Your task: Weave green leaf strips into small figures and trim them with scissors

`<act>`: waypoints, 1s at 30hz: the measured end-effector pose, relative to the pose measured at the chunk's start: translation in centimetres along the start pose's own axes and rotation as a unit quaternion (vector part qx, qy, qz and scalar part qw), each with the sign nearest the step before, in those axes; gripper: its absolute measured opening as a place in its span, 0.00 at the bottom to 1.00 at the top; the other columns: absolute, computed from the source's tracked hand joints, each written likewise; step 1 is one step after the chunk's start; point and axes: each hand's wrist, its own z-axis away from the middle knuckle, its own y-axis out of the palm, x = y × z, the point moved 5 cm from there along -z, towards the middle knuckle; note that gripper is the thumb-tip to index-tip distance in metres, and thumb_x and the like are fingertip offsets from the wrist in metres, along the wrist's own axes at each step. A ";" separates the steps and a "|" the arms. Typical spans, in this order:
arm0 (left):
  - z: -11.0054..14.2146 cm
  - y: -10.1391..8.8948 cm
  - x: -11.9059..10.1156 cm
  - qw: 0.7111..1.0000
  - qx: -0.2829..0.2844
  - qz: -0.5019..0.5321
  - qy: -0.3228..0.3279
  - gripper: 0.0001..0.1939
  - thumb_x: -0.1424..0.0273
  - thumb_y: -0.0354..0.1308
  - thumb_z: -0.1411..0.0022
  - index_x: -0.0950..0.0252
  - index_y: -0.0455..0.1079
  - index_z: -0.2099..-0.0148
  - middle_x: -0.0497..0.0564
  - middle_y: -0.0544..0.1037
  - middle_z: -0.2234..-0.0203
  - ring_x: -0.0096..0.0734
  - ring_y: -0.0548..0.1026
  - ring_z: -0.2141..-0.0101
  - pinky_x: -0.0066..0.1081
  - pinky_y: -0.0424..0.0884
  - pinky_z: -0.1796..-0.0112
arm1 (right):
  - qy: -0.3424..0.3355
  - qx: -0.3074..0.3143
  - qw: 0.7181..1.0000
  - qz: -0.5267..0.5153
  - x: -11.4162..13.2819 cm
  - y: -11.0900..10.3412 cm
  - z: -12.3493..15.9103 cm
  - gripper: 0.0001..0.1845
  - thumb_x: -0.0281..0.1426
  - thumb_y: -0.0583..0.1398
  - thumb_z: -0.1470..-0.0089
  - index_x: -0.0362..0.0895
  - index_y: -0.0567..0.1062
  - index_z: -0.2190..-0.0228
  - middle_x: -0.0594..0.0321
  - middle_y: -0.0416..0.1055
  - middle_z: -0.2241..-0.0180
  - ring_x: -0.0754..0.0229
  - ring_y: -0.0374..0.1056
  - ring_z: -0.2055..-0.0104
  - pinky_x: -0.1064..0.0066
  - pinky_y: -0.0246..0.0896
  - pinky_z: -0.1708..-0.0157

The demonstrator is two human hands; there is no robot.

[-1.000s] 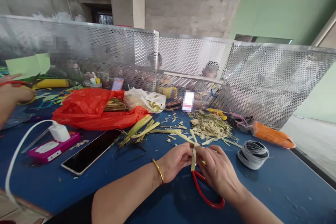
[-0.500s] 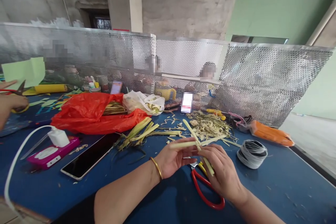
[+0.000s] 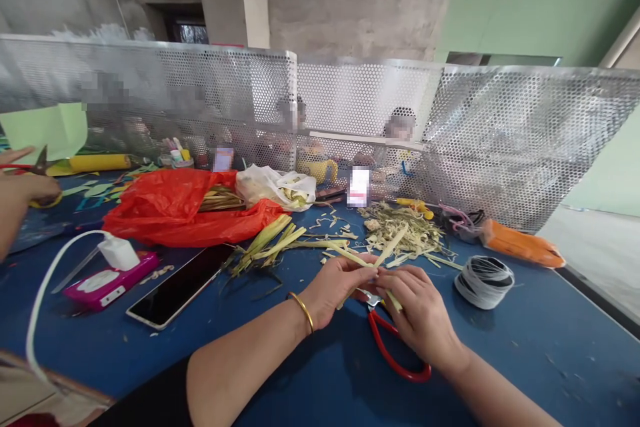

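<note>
Pale green-yellow leaf strips (image 3: 391,247) cross between my two hands above the blue table. My left hand (image 3: 343,285), with a gold bangle at the wrist, pinches them between thumb and fingers near the crossing. My right hand (image 3: 417,310) grips the same strips from the right, and one end sticks out under its fingers. Beneath the hands lie red-handled scissors (image 3: 397,357), their blades partly covered. A heap of dry shredded trimmings (image 3: 405,233) sits just beyond. More leaf strips (image 3: 270,243) lie to the left.
Left of my arms are a phone (image 3: 177,290), a magenta power strip (image 3: 113,285) with a white plug, and a red plastic bag (image 3: 160,210). At right are a wire coil (image 3: 483,283) and an orange packet (image 3: 523,245). A co-worker's hand (image 3: 30,187) cuts green paper at far left.
The strips have turned in my hands, one now slanting up to the right. My left fingers have closed from a spread hold into a pinch. The camera view has shifted slightly.
</note>
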 end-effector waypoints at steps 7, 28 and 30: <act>0.3 -0.1 0.3 0.993 -0.070 -0.091 0.012 0.14 0.65 0.66 0.50 0.68 0.76 0.62 0.47 0.75 0.81 0.24 0.69 0.81 0.24 0.59 0.79 | -0.067 0.039 0.997 0.030 1.7 0.2 -0.3 0.16 0.23 0.46 0.38 0.43 0.73 0.66 0.60 0.71 0.75 0.60 0.65 0.71 0.66 0.58 0.65; 0.1 -0.6 0.4 0.984 0.001 -0.163 -0.071 0.14 0.63 0.67 0.54 0.68 0.74 0.69 0.49 0.75 0.81 0.23 0.69 0.82 0.23 0.55 0.82 | -0.013 0.100 0.978 0.184 -0.8 -0.1 -0.4 0.16 0.23 0.49 0.40 0.45 0.72 0.73 0.63 0.68 0.77 0.59 0.64 0.69 0.54 0.45 0.44; 0.1 -0.5 0.4 0.984 -0.006 -0.160 -0.078 0.12 0.65 0.66 0.54 0.68 0.74 0.71 0.48 0.73 0.84 0.24 0.69 0.83 0.23 0.57 0.81 | -0.002 0.104 0.977 0.184 -1.0 -0.1 -0.4 0.16 0.23 0.49 0.40 0.45 0.72 0.75 0.63 0.67 0.77 0.59 0.63 0.69 0.55 0.45 0.44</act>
